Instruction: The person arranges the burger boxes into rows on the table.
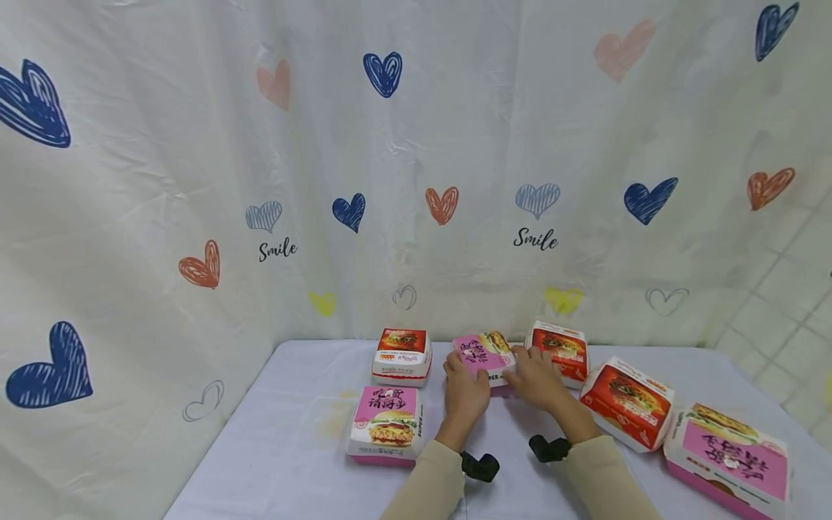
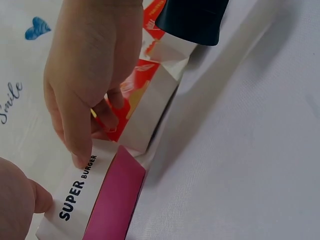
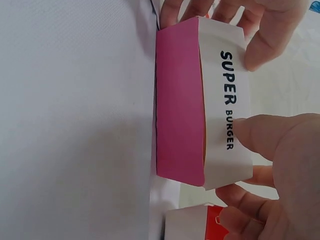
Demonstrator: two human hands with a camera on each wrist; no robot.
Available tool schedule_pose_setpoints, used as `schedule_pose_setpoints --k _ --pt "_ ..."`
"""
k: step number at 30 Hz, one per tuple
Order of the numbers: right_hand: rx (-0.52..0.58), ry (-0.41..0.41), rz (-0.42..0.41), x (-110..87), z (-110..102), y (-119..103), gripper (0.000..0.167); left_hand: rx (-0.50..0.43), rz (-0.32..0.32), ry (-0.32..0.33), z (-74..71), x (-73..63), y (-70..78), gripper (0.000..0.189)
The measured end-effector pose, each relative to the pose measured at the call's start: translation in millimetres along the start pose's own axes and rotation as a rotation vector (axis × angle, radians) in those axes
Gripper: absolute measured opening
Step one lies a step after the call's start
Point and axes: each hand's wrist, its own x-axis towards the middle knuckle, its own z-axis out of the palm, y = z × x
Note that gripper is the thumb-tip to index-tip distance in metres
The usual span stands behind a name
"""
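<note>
A pink and white burger box [image 1: 484, 355] marked "SUPER BURGER" sits at the back middle of the table, between both hands. My left hand [image 1: 466, 396] grips its left end, fingers round the side and thumb on the white front of the lid. At the other end my right hand [image 1: 541, 381] holds it the same way, its thumb [image 3: 255, 135] pressing the lettering. The box's lid [image 3: 225, 100] is down over the pink base [image 3: 180, 105]. Close to the right hand's fingers stands a red and white burger box [image 1: 560, 350].
On the left, a red burger box [image 1: 401, 357] stands behind a pink one [image 1: 386, 425]. To the right lie another red box [image 1: 627, 403] and a pink box [image 1: 728, 458], nearly touching. A heart-print curtain [image 1: 455, 274] hangs behind the white-covered table [image 1: 273, 448].
</note>
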Motion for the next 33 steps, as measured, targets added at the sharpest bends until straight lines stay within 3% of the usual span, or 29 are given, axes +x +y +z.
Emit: schedule_pose_setpoints --k 12,24,33 --pt "0.014 -0.004 -0.012 0.7 -7.5 -3.4 0.056 -0.001 -0.002 0.005 -0.6 2.6 -1.1 0.048" --pt "0.006 0.045 -0.048 1.5 -3.5 -1.6 0.044 0.021 -0.013 -0.036 -2.5 1.3 -0.5 0.056" --pt "0.044 -0.013 -0.034 1.0 -3.9 -1.5 0.045 0.004 -0.003 -0.021 -2.8 0.7 2.0 0.06"
